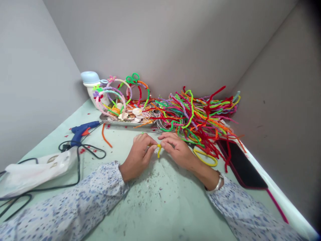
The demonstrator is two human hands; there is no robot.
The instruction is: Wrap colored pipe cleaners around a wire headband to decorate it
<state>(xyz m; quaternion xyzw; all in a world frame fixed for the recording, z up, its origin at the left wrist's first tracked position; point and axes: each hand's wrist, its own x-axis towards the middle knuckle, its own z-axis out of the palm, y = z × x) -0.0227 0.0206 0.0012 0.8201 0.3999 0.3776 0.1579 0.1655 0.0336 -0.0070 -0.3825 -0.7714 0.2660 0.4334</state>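
Note:
A short yellow pipe cleaner (158, 151) is pinched between my two hands, above the middle of the table. My left hand (140, 154) grips it from the left between thumb and forefinger. From the right, my right hand (177, 149) closes thumb and fingertips on its other side. One end of the yellow piece hangs down between the fingertips; the rest is partly covered by the fingers. Behind the right hand spreads a big tangled heap of coloured pipe cleaners (198, 112). Yellow-handled scissors (206, 163) lie just right of the right wrist, partly under the heap.
A metal tray (125, 124) at the back holds shell-like discs and decorated headbands (110, 90). Beside it stands a white bottle (91, 87). A blue glue gun (81, 132), its black cable and a plastic bag (37, 174) lie left. A dark phone (243, 164) rests right.

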